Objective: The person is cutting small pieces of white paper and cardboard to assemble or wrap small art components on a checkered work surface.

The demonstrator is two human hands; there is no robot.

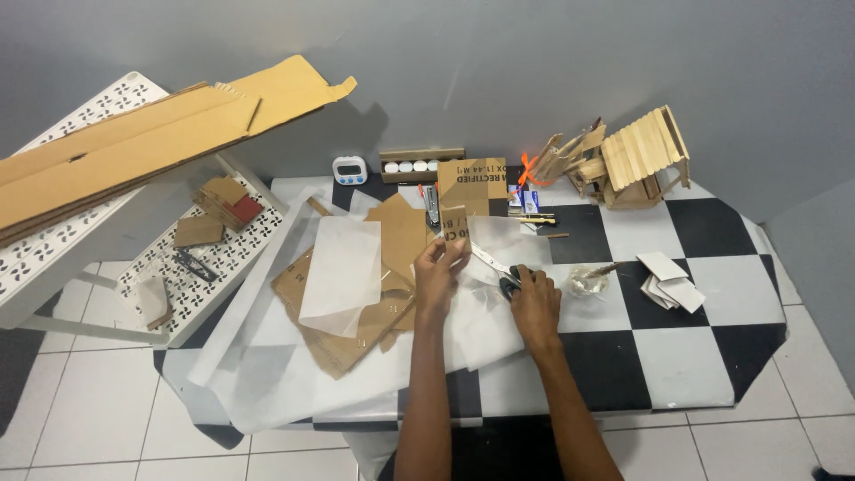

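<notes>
At nine o'clock, a white perforated rack [223, 258] butting against the checkered table [704, 356], with long cardboard sheets [134, 147] overhanging its top tier. On its lower shelf, small cardboard scraps [223, 207] and a dark tool [193, 264]. Toward seven o'clock, translucent white paper [267, 374] spilling over the table's near edge. Near the middle, flat brown cardboard pieces [356, 330] under another paper sheet [341, 272], crowding that part.

Just left of centre, left hand [438, 272] pinching a small cardboard strip [455, 227] between fingertips, held upright above the clutter. Strip: brown, narrow, roughly rectangular, top edge near the scissor blades. Just right of centre, right hand [535, 303] closed around the dark handles of scissors [492, 261], silvery blades pointing toward eleven o'clock at the strip; touching or not, cannot tell.

At twelve o'clock against the grey wall, a small white timer [350, 169] and a tray of white cups [419, 166]. At two o'clock, a stick-built wooden house [637, 160]. At three o'clock, a stack of white cards [670, 281], with bare black and white squares toward four and five o'clock.
</notes>
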